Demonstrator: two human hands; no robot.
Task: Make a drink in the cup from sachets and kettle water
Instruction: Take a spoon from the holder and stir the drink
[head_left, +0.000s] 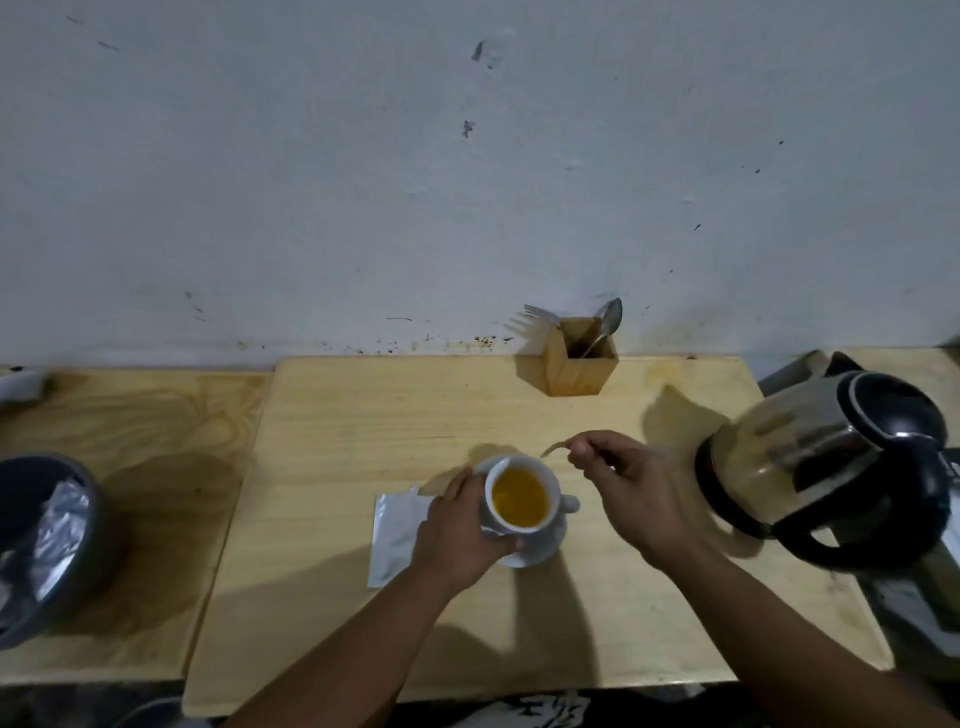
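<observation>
A white cup (519, 465) holding orange-yellow liquid stands on a white saucer (540, 553) near the middle of the wooden board. My left hand (460, 525) wraps around the cup's left side. Just right of the cup, my right hand (623, 483) pinches a thin blurred utensil (556, 447), probably a spoon, whose tip points left above the cup's far rim. A silvery sachet (395, 525) lies flat to the left of the cup, partly under my left hand. A steel and black kettle (826, 467) stands at the right.
A wooden holder (582, 371) with a fork and a spoon stands against the wall behind the cup. A dark bin (49, 545) lined with a shiny bag sits at the far left. The board's front edge (467, 691) is near me.
</observation>
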